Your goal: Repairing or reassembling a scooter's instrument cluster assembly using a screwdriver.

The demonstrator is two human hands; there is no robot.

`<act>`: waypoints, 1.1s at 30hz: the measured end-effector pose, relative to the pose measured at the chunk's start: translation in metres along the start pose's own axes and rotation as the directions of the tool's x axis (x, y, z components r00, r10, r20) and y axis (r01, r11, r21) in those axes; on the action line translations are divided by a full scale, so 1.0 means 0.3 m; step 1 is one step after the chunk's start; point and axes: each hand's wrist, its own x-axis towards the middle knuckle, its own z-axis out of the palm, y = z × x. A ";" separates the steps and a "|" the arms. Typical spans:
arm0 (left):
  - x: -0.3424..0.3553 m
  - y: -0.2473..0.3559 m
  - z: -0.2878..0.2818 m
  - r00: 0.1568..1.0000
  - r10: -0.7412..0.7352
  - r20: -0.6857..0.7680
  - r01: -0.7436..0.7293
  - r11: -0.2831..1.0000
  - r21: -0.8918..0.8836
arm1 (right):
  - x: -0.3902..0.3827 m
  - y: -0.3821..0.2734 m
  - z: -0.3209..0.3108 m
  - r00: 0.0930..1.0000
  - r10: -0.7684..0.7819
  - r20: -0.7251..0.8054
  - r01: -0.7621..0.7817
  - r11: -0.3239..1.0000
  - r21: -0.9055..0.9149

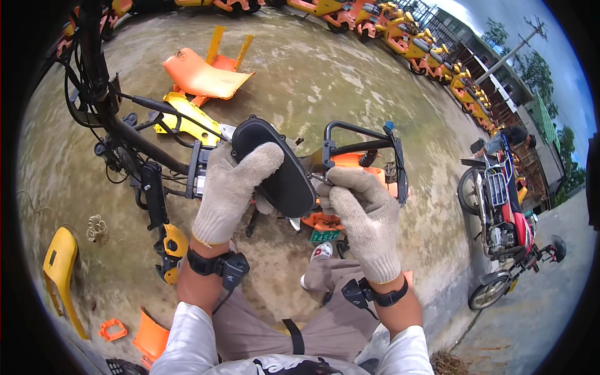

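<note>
My left hand [234, 187], in a cream knit glove, is closed on a black oblong plastic cover [280, 178], thumb across its face. My right hand [362, 212], in a matching glove, is closed at the cover's right edge, pinching a small metal piece [321, 179] too small to name. Both hands are over a stripped scooter frame [156, 150] with black tubes, cables and a square rear rack [361, 137]. Orange bodywork [362, 162] shows behind my right hand, and a green plate [325, 235] hangs below.
Orange panels [203, 78], a yellow panel [190, 125], a yellow piece [65, 262] and an orange ring [112, 328] lie on concrete around the frame. A red motorbike [506, 225] stands right, with a person [519, 137] bent beyond it. Yellow-orange scooters [400, 40] line the back.
</note>
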 end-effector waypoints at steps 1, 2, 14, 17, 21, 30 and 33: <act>0.002 -0.001 -0.002 1.000 0.001 0.003 -0.001 1.000 0.000 | -0.001 0.001 0.003 1.000 -0.023 -0.008 0.023 1.000 -0.004; 0.005 -0.003 -0.003 1.000 0.001 0.008 -0.001 1.000 -0.001 | -0.002 0.002 0.005 0.999 -0.035 -0.013 0.034 0.999 -0.022; 0.006 -0.007 0.002 0.998 0.063 -0.001 -0.063 0.998 0.016 | 0.000 0.004 -0.002 0.998 -0.065 -0.017 0.063 0.993 -0.096; 0.005 -0.002 0.003 0.999 0.041 0.000 -0.041 0.999 -0.013 | -0.002 0.004 -0.004 0.999 -0.048 -0.018 0.045 0.992 -0.114; 0.004 0.003 -0.002 0.999 -0.048 0.021 0.047 0.998 0.042 | -0.001 0.009 -0.002 0.998 -0.062 0.006 0.062 0.992 -0.113; 0.009 -0.015 0.003 0.999 0.017 -0.040 -0.017 1.000 0.016 | 0.010 0.029 -0.016 0.999 -0.044 -0.017 0.041 0.991 -0.127; 0.007 -0.016 0.013 0.996 0.069 -0.055 -0.069 0.998 0.003 | 0.014 0.038 -0.014 0.996 -0.084 -0.021 0.080 0.987 -0.140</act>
